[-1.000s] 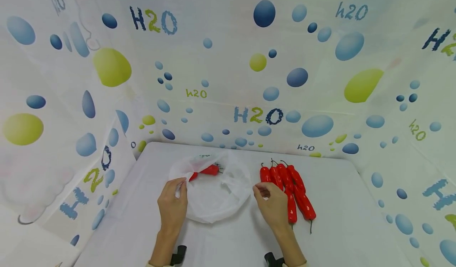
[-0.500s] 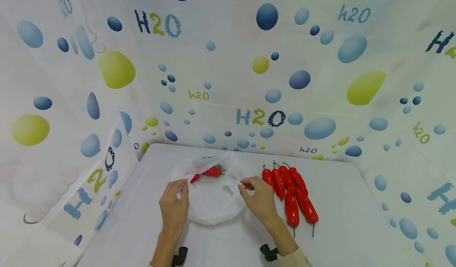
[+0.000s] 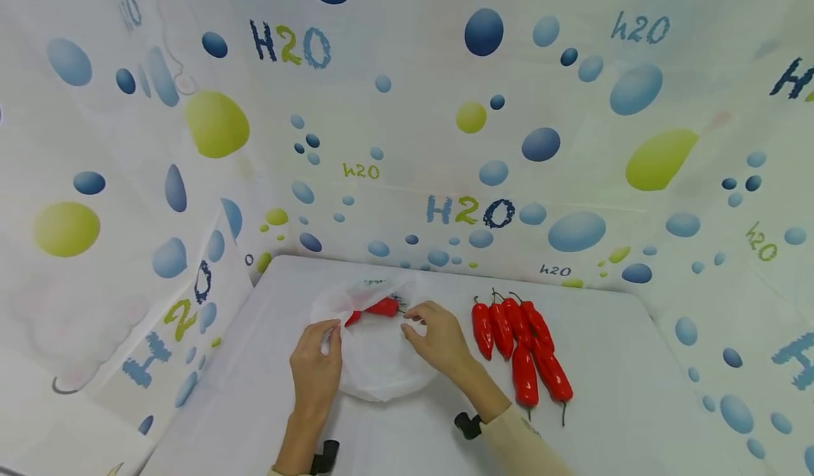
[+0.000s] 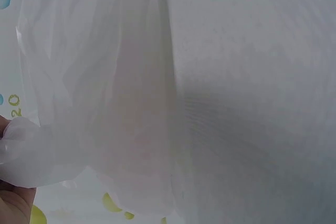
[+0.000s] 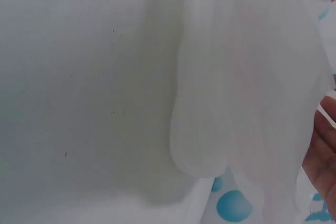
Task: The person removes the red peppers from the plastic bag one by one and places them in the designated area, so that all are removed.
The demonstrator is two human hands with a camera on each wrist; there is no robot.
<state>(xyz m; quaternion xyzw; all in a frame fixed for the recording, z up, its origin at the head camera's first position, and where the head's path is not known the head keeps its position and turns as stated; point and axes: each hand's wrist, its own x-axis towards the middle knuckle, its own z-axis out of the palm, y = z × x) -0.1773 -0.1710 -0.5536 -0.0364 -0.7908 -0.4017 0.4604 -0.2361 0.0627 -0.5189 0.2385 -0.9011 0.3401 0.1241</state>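
Note:
In the head view a white plastic bag (image 3: 388, 373) lies on the table, its mouth facing up. Red chili peppers (image 3: 384, 307) show inside it, partly covered by a bag fold. My left hand (image 3: 316, 363) pinches the left rim between thumb and fingertips; the left wrist view shows bunched plastic at its fingers (image 4: 18, 195). My right hand (image 3: 439, 338) is over the bag's right side, its thumb and fingers apart near a pepper stem. In the right wrist view the right hand (image 5: 323, 153) is beside the hanging plastic; whether it touches is unclear.
Several more red chili peppers (image 3: 524, 377) lie in two rows on the white table (image 3: 610, 377), right of the bag. A patterned curtain (image 3: 407, 144) with blue and green dots surrounds the table at the back and sides.
My right hand has moved left, from beside the loose peppers to over the bag's right side. My left hand keeps its pinch on the rim. The head view has shifted slightly.

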